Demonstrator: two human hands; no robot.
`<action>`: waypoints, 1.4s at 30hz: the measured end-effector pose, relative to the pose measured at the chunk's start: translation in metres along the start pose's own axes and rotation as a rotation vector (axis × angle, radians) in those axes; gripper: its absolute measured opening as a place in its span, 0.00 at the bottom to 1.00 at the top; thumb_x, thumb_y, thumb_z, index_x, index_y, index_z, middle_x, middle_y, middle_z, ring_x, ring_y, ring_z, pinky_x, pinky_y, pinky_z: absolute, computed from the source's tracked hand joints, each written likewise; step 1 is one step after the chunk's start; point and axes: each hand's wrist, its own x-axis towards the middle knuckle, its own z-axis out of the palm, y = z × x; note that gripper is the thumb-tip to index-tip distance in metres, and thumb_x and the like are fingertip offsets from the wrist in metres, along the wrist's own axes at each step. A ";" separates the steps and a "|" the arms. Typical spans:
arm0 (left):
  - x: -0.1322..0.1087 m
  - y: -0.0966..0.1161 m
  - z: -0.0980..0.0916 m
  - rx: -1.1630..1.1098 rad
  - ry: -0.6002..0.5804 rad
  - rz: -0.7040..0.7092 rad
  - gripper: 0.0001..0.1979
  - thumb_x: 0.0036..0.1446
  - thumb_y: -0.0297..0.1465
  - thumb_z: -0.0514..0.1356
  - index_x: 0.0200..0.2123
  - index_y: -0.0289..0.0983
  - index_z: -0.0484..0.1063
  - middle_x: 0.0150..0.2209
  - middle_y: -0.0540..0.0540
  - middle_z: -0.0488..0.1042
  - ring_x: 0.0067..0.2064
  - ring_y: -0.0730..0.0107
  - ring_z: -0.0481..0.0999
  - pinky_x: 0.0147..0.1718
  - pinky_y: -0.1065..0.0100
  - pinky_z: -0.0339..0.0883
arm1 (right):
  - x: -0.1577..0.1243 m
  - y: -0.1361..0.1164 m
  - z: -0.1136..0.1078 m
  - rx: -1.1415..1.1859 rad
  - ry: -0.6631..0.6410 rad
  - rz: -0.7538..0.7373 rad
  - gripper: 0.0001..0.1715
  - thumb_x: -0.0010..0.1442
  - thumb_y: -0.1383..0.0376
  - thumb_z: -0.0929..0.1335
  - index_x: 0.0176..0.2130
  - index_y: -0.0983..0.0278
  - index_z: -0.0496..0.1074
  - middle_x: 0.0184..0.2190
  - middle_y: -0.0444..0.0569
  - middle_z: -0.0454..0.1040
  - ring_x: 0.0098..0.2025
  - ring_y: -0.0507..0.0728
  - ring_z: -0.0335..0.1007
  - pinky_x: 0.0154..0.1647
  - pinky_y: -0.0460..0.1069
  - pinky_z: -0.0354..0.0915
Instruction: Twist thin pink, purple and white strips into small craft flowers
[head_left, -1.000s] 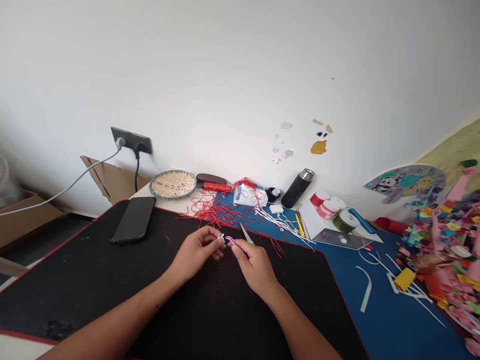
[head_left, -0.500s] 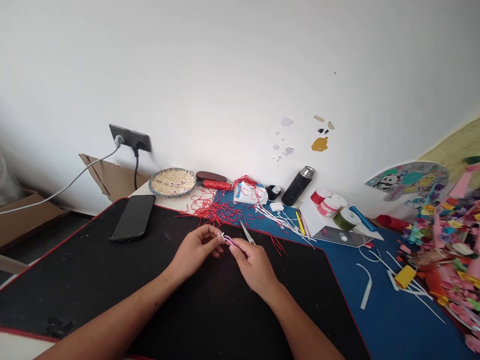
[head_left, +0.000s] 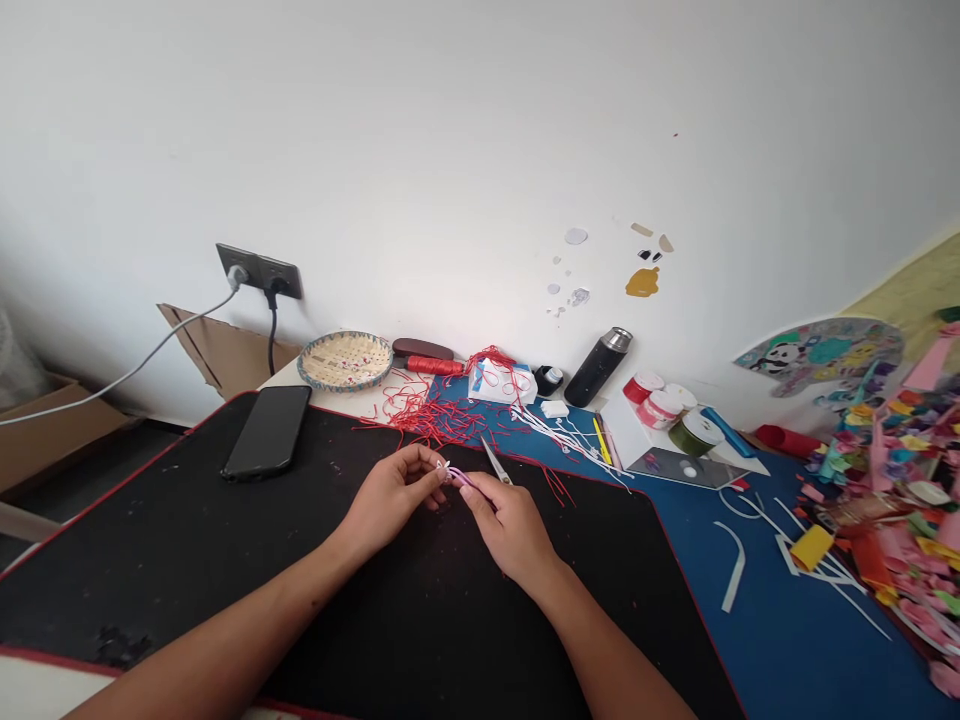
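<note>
White loops of a small string piece point(head_left: 445, 467) poke out of your left hand point(head_left: 394, 497), where thumb and finger pinch it together, probably to leave the loops exposed. Your right hand point(head_left: 511, 520) is clamped on a curved purple tool point(head_left: 462, 480), angled toward them; whether its tip touches is too small to tell. Both hands meet over the black mat point(head_left: 360, 620). Scissors point(head_left: 496, 462) lie just beyond your right hand, the nearest obstacle. Past them spread red strings point(head_left: 442, 418) and white strings point(head_left: 553, 436); the phone point(head_left: 268, 432) sits well left.
</note>
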 end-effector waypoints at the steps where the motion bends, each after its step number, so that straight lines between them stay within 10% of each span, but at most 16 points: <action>1: 0.000 0.000 0.000 0.002 -0.003 -0.002 0.15 0.55 0.43 0.67 0.34 0.37 0.73 0.29 0.49 0.76 0.30 0.66 0.77 0.30 0.66 0.73 | 0.000 0.000 0.000 0.000 0.002 -0.003 0.17 0.74 0.59 0.63 0.54 0.54 0.79 0.42 0.45 0.84 0.42 0.58 0.81 0.43 0.50 0.70; 42: -0.009 0.001 0.003 0.267 -0.035 0.063 0.13 0.61 0.42 0.62 0.44 0.40 0.76 0.29 0.50 0.76 0.30 0.65 0.76 0.32 0.66 0.71 | -0.001 0.000 -0.005 -0.267 -0.061 -0.020 0.18 0.75 0.60 0.61 0.53 0.56 0.79 0.41 0.48 0.84 0.40 0.58 0.81 0.41 0.47 0.67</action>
